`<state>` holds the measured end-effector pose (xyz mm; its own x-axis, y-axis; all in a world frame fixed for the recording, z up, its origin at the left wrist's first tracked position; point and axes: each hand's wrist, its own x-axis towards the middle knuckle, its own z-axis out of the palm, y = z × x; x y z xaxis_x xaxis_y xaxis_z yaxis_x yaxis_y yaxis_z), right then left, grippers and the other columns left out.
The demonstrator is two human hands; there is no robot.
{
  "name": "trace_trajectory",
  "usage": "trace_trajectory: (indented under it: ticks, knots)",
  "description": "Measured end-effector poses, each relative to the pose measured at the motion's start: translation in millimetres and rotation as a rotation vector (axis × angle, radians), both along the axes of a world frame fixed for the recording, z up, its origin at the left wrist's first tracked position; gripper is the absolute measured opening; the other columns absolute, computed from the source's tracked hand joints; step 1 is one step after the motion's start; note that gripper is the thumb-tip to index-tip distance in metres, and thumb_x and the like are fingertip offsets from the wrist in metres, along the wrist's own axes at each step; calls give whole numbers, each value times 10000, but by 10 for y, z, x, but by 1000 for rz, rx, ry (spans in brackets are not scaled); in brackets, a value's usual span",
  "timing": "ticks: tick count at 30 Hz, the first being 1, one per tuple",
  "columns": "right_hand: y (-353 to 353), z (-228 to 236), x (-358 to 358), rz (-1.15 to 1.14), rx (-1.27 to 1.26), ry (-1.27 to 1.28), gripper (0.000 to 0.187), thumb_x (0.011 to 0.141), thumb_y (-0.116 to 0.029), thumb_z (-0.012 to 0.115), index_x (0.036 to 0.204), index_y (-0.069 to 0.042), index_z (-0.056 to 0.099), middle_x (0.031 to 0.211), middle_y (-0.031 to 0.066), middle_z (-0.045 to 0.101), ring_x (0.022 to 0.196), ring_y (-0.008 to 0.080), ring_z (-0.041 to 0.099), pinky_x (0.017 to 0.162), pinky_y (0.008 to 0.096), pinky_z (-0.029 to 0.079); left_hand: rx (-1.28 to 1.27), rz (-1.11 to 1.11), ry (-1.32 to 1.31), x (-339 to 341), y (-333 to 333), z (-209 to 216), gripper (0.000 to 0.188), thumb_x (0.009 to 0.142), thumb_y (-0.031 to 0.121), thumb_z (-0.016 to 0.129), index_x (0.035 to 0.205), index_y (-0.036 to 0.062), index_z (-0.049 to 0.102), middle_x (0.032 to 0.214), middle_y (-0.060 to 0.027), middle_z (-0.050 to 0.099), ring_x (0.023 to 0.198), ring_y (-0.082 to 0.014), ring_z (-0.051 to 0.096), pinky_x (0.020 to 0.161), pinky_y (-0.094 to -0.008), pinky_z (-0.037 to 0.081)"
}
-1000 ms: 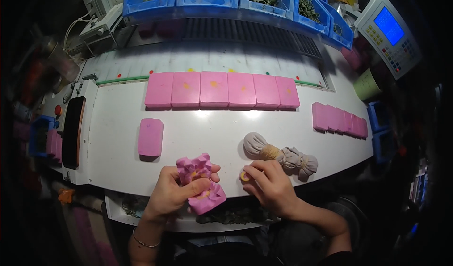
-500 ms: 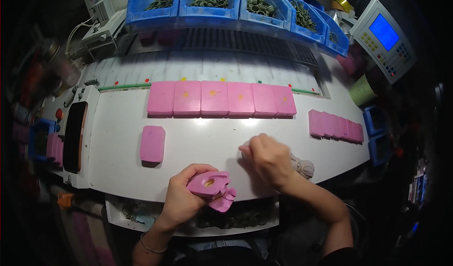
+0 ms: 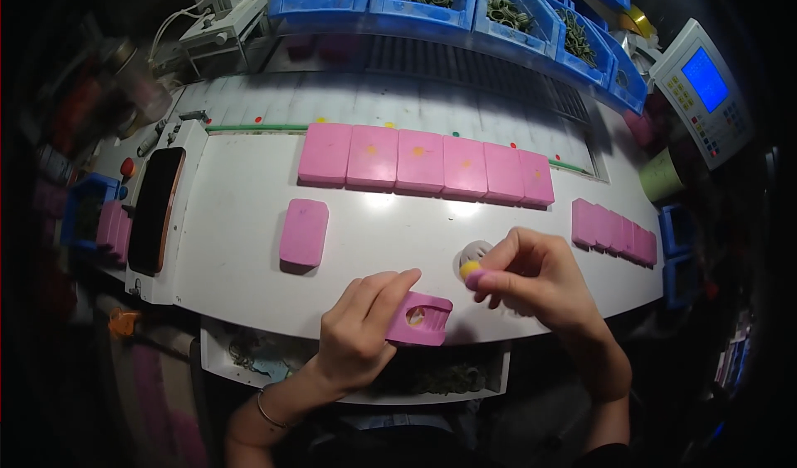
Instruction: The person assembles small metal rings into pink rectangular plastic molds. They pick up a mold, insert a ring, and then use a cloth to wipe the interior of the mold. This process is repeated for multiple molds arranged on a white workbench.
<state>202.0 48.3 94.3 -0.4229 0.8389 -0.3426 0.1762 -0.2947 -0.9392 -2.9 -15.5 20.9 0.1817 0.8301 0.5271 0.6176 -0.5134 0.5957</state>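
Note:
My left hand (image 3: 361,331) grips a pink rubber mould (image 3: 432,327) above the table's front edge. An oval hole and a ridged, hollowed end show on the side of the mould. To its right, my right hand (image 3: 540,281) pinches a small yellow-and-purple piece (image 3: 471,270) between thumb and fingers; its exact kind I cannot make out. Just behind that piece sits a round grey slotted object (image 3: 475,254) on the white table (image 3: 241,227), partly hidden by my fingers. A single pink mould block (image 3: 304,234) lies to the left of my hands.
A row of pink blocks (image 3: 423,161) spans the back; a smaller row (image 3: 614,231) lies at right. Blue bins (image 3: 427,15) of green rings hang above. A phone (image 3: 158,210) lies left, a control panel (image 3: 706,90) right. An open drawer (image 3: 224,360) sits below the edge.
The view has shifted, so the scene sits further right. My left hand has turned the mould over, and its loose flap no longer shows. The yellow-and-purple piece has come into view in my right hand.

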Motion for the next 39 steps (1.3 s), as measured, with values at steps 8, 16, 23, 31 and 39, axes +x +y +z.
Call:
trace_trajectory:
  ticks: [8,16,23,31,39]
  knots:
    - [-246,-300,-125,111,-83,87,165,813,-140,684,799,-12,581,990,66,541,835,136,555,779,277,466,164,-38,35,117,74,82,465,669,55,596,1116,-64,554,926,-140,575,678,-245,555,582,-303,487]
    - [-298,-437,-80,111,-59,126,239,839,-103,644,997,12,506,854,55,573,750,89,553,663,222,468,128,-113,128,155,59,132,487,712,189,661,1122,-53,559,935,-153,588,723,-271,583,620,-316,495]
    - [-245,-462,-9,135,-148,96,256,830,-88,643,1022,32,522,832,65,598,725,94,563,648,230,469,181,-127,137,235,100,97,413,698,65,595,1108,11,587,911,-82,531,667,-202,533,530,-254,485]
    - [-304,-467,95,187,-123,76,224,803,-88,669,955,40,564,841,76,619,755,102,578,668,242,472,160,-292,342,155,162,205,360,687,78,601,1041,18,599,954,-73,536,718,-173,547,518,-219,477]
    - [-384,-422,108,118,70,61,272,798,-81,670,1028,8,555,856,51,592,758,87,552,679,227,457,46,-308,112,126,157,225,332,640,43,640,964,112,639,1016,-95,558,779,-206,577,595,-273,501]
